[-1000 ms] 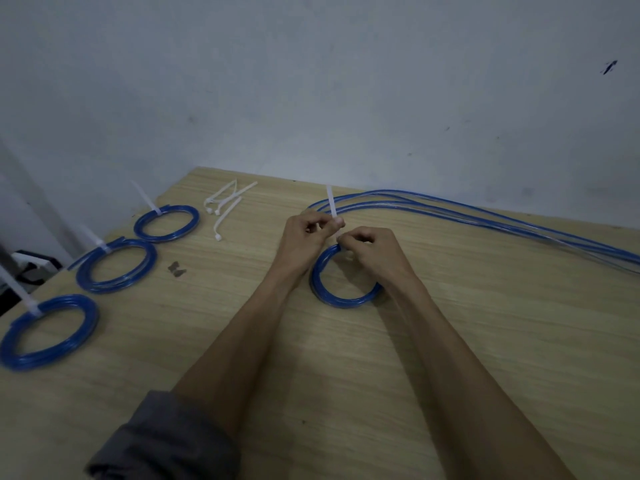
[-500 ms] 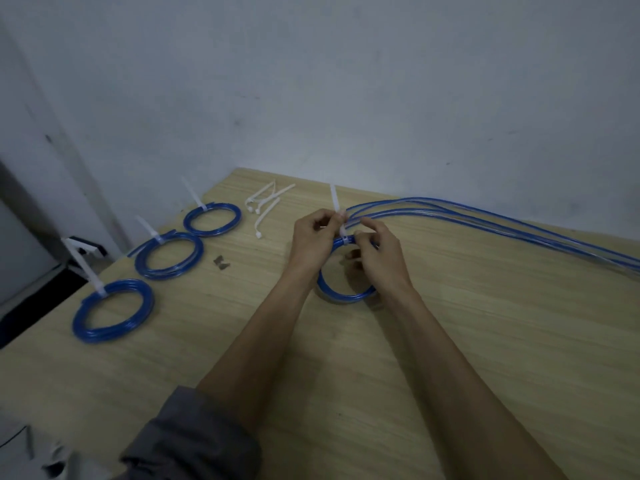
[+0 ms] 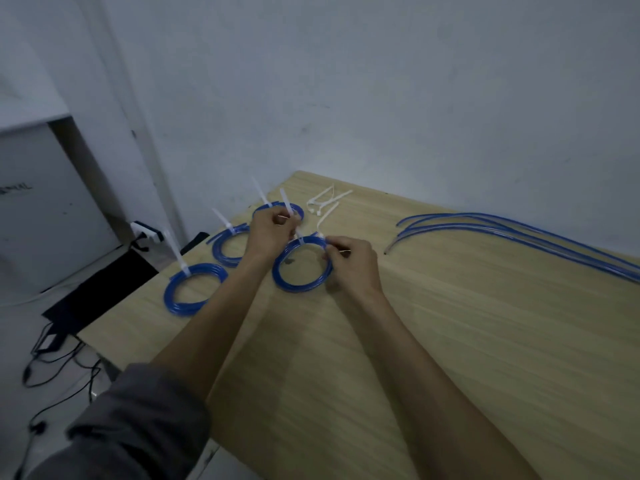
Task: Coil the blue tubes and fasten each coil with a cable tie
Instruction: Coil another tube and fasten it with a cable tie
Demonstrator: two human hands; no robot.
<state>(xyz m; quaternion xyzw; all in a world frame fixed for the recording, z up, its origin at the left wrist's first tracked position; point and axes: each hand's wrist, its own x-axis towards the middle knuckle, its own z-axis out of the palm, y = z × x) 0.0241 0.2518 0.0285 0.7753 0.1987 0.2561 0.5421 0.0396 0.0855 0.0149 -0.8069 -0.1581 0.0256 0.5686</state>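
Coil (image 3: 302, 264) sits far left of centre on the table (image 3: 485, 341); our right hand (image 3: 353, 263) pinches its right rim, our left hand (image 3: 272, 232) grips the cable tie (image 3: 288, 206) tail. We should pull the tail snug while bracing the loops flat.

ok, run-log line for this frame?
phase: tightening tie | left hand: pulls cable tie tail | right hand: holds blue coil | tied coils aside: three

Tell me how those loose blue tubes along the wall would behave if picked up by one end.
The loose tubes lie in long, gentle curves, so they would probably sag and trail rather than stay straight. They look thin and hollow, so likely light. The tied coils needed cable ties, which suggests the tubing springs open when released.
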